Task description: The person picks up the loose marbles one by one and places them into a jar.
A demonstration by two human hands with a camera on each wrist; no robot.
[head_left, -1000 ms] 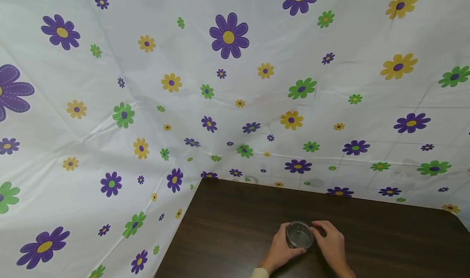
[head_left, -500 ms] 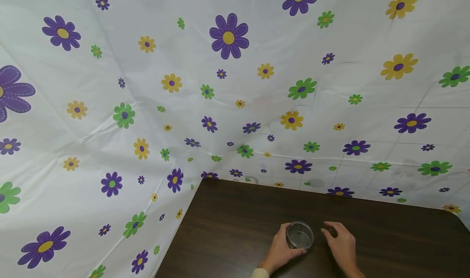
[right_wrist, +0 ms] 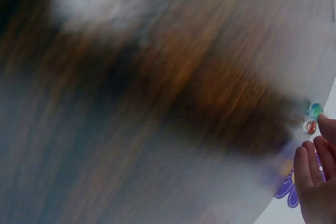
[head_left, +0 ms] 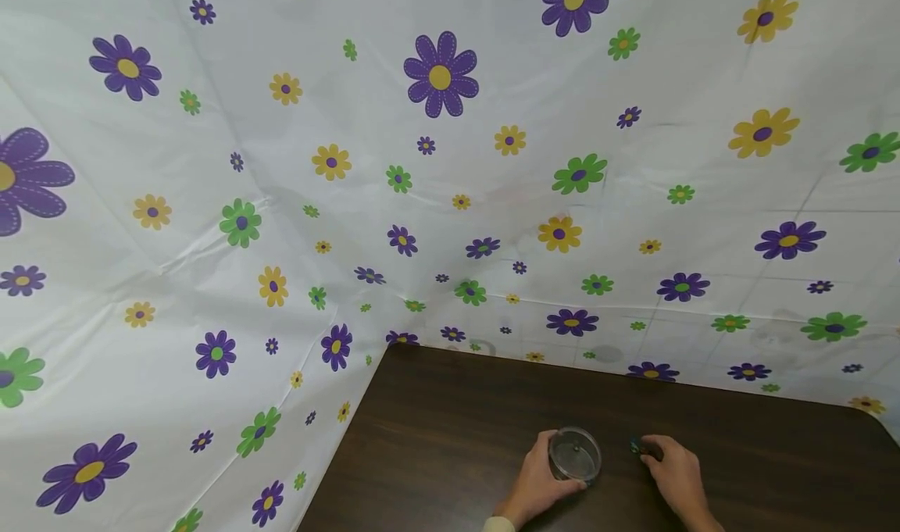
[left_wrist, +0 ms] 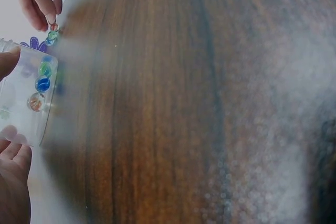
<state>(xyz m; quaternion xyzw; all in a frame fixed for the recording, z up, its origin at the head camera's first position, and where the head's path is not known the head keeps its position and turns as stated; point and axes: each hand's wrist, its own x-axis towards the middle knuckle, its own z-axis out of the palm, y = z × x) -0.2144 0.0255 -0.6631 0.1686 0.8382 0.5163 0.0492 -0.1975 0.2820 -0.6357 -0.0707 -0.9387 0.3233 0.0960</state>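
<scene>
Marbles (left_wrist: 51,33) at right hand (head_left: 676,476) fingertips, blurred, jar (head_left: 574,454) in left hand (head_left: 537,485)

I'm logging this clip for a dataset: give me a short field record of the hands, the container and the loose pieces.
left hand: grips clear plastic jar
jar contents: several coloured glass marbles inside
right hand: fingertips touch loose marbles on the table
loose marbles: at least two, beside the jar, apart from it
surface: dark brown wooden table
backdrop: white flower-printed plastic sheet
</scene>
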